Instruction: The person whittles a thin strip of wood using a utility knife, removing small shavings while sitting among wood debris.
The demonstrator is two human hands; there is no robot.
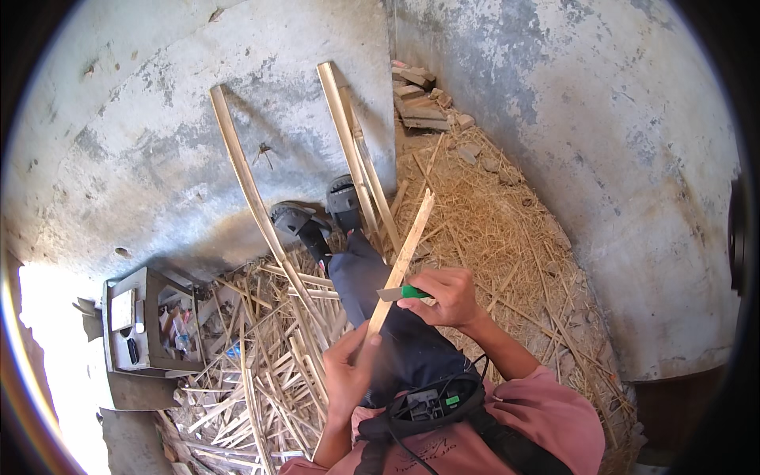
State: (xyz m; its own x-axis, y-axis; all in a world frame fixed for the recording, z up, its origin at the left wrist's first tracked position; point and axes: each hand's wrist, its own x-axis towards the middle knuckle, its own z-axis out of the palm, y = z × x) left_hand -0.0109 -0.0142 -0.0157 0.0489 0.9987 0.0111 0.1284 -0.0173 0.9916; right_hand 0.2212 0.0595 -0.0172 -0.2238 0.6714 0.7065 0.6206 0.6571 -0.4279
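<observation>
Straw litters the floor (walls peeling). Low, the left hand grips a strip; higher, the right hand clutches a knife.

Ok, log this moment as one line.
left hand: gripping wooden strip | right hand: holding green-handled knife, blade across strip | around: scattered slats at left, straw at right

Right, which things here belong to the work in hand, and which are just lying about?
In use:
Pale strip, gripped by the left hand
Green-handled knife, held in the right hand, lying across the strip

Lying about:
Scattered slats
Straw
Brick pile
Grey box
Leaning strips, untouched; possibly stock, I can't tell
</observation>
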